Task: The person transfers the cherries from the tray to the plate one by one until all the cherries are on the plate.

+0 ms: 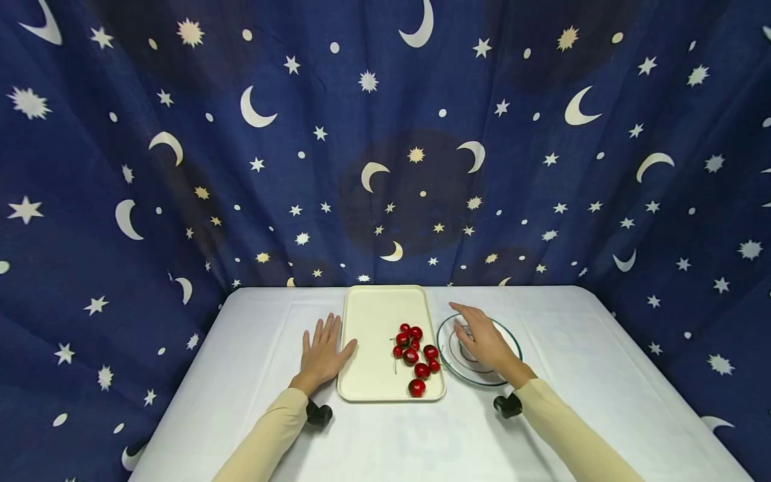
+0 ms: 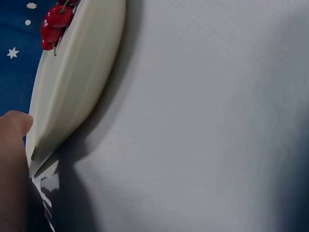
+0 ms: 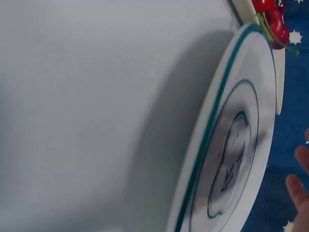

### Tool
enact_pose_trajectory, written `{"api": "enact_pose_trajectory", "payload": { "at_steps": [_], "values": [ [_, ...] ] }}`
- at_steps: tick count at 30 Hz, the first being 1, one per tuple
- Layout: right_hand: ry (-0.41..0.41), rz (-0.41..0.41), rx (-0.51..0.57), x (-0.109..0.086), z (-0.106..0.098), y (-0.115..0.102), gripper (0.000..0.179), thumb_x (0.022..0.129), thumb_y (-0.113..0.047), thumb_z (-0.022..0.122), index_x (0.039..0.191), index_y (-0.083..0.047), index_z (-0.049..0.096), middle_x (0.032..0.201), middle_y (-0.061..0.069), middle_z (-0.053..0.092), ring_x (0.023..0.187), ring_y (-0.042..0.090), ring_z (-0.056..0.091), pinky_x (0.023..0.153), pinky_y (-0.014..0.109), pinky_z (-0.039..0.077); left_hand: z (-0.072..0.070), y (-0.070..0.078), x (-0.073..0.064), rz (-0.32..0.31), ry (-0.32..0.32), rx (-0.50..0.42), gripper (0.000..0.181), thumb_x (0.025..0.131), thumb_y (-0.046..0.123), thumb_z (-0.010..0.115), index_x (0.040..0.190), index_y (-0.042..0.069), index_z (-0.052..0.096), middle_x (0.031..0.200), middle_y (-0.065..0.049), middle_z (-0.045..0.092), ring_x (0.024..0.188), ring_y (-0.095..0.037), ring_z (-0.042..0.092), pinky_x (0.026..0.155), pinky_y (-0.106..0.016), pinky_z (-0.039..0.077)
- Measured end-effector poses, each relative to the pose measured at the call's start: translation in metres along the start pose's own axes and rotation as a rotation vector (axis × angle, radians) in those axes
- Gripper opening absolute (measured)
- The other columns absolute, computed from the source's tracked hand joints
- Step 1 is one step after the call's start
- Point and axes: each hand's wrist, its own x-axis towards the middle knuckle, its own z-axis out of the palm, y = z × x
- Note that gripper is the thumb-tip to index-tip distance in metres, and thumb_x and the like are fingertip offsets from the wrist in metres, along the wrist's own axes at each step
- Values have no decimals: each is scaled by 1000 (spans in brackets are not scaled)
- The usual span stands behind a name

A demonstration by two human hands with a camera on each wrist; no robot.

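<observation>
Steadying the tray (image 1: 367,335) with the spread left hand (image 1: 323,355) helps; the right hand (image 1: 486,343), loose and empty, perhaps hovers above the plate (image 1: 462,372); cherries (image 1: 411,356) should need gentle pinching.

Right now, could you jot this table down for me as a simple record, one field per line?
Surface: white tablecloth
Tray: cream rectangular tray, in the middle
Fruit: red cherries, grouped on the tray's right side, some stems showing
Plate: round white plate with a green rim and ringed pattern, right of the tray
Left hand: beside the tray, fingers spread, thumb reaching its left edge
Right hand: over the plate, holding nothing
Backdrop: navy curtain printed with moons and stars
</observation>
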Motion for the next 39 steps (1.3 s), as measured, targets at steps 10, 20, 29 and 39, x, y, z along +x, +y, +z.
{"api": "enact_pose_trajectory", "payload": {
  "at_steps": [10,20,29,39],
  "values": [
    [-48,-42,82,0,10,-9,49,102,-15,61,149,-6,51,130,14,69,95,21,62,87,46,48,7,-2,-1,23,-24,99,84,103,66,35,166,16,14,176,-5,7,165,-32,1,130,-62,-6],
    [-209,16,121,-3,17,-16,46,103,-36,62,144,-17,58,119,-1,71,90,15,56,85,34,41,7,-2,-1,23,-38,107,82,104,66,32,166,17,14,177,-3,6,165,-31,-1,130,-62,-7],
    [-266,-39,120,-2,26,-19,49,100,-42,66,139,-14,61,110,-8,69,89,10,54,80,28,40,3,-1,-2,28,-27,107,80,104,63,34,166,15,16,176,-4,8,165,-32,0,130,-62,-6],
    [-299,-62,107,-3,26,-20,41,99,-37,68,133,-15,67,109,-5,72,88,7,51,78,27,42,6,-4,-1,33,-15,108,81,104,65,33,166,16,17,176,-4,9,165,-33,1,130,-63,-6]
  ]
}}
